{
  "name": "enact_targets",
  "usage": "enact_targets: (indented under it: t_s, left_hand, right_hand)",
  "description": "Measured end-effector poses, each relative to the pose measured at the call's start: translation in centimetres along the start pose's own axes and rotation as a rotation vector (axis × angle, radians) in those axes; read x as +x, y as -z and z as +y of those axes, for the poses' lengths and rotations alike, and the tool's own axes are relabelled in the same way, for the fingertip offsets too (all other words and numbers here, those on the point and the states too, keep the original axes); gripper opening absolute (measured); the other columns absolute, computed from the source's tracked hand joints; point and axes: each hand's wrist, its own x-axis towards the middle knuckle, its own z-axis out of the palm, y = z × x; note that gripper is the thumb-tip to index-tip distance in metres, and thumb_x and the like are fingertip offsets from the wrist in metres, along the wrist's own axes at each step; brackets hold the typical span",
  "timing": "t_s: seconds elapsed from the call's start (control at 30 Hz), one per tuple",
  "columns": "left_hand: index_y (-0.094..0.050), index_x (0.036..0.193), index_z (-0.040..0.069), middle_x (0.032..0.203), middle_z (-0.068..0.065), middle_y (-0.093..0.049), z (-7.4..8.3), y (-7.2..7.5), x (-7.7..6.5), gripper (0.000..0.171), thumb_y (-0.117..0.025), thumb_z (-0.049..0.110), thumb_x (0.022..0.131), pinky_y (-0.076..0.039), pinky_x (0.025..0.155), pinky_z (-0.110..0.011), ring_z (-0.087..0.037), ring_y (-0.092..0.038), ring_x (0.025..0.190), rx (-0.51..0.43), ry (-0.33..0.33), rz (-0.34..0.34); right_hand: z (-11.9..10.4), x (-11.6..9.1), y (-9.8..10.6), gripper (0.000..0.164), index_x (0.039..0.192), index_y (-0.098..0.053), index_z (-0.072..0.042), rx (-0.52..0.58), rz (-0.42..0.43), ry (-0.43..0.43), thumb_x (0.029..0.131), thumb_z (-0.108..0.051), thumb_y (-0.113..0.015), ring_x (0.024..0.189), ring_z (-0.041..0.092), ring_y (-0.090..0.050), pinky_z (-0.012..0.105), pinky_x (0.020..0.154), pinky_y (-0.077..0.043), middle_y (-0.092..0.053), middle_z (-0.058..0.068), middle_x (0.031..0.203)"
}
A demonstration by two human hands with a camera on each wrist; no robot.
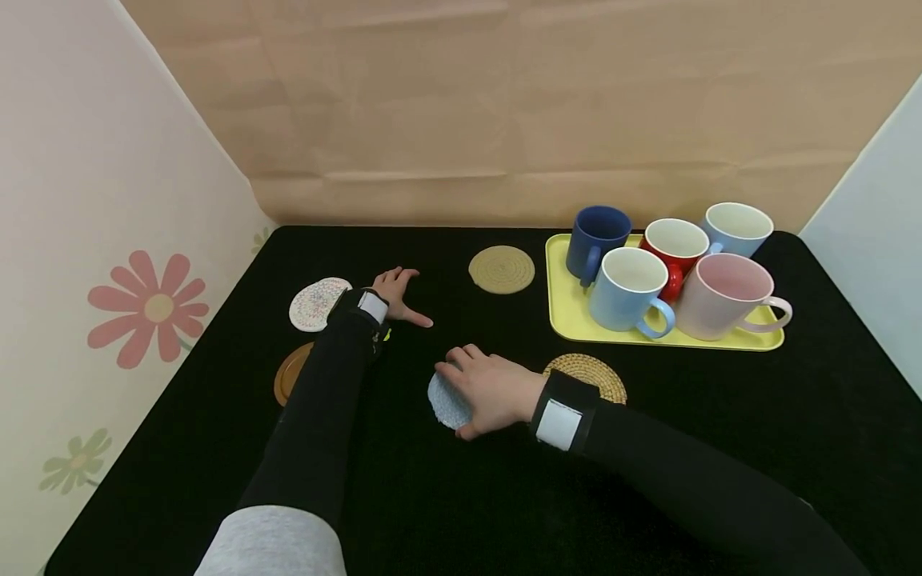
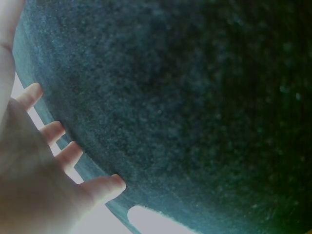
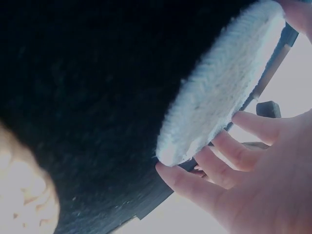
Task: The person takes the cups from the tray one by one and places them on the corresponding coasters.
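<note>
My right hand [image 1: 497, 390] grips a round light blue woven coaster [image 1: 448, 402] by its edges at the middle of the black table, thumb on the near side and fingers on the far side. In the right wrist view the coaster [image 3: 229, 83] lies between the thumb and the spread fingertips. Farther left, my left hand [image 1: 398, 298] is held over the table with thumb and fingers spread and nothing between them. Just left of that wrist lies a white speckled coaster [image 1: 314, 306]. A brown coaster [image 1: 290, 374] is partly hidden by the left forearm.
A yellow tray [image 1: 569, 316] at the right holds several mugs, dark blue, light blue, red and pink. A beige round coaster [image 1: 502, 270] lies at the back middle. A woven straw coaster [image 1: 592, 374] is partly under the right wrist. Walls stand behind and at both sides.
</note>
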Motion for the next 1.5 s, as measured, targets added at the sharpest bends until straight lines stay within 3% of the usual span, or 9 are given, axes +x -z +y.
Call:
enact_targets:
  t_s: [0.23, 0.53, 1.5]
  left_hand:
    - [-0.017, 0.153, 0.013, 0.158, -0.026, -0.004, -0.8, -0.3, 0.4, 0.102, -0.075, 0.05, 0.079, -0.016, 0.112, -0.058, -0.048, -0.007, 0.141, -0.006, -0.02, 0.016]
    - [-0.017, 0.153, 0.01, 0.157, -0.026, -0.004, 0.4, -0.2, -0.3, 0.101, -0.075, 0.047, 0.079, -0.017, 0.112, -0.058, -0.047, -0.007, 0.142, -0.001, -0.005, 0.007]
    - [-0.016, 0.153, 0.01, 0.158, -0.026, -0.002, 1.1, 0.6, -1.3, 0.097, -0.073, 0.046, 0.082, -0.016, 0.112, -0.057, -0.047, -0.006, 0.142, 0.0, 0.008, -0.013]
  right_hand:
    - [1.3, 0.2, 0.2, 0.091, 0.147, -0.037, -0.007, 0.032, 0.018, -0.048, 0.076, -0.047, -0.078, 0.125, 0.029, -0.041, 0.04, 0.095, -0.047, -0.039, 0.015, 0.14]
    - [2.7, -0.1, 0.7, 0.091, 0.147, -0.036, -0.005, 0.078, 0.031, -0.121, 0.076, -0.043, -0.079, 0.125, 0.032, -0.04, 0.043, 0.096, -0.045, -0.038, 0.016, 0.14]
    - [5.3, 0.4, 2.2, 0.091, 0.147, -0.035, -0.003, 0.051, 0.056, -0.29, 0.078, -0.044, -0.077, 0.124, 0.034, -0.039, 0.045, 0.096, -0.044, -0.036, 0.019, 0.142]
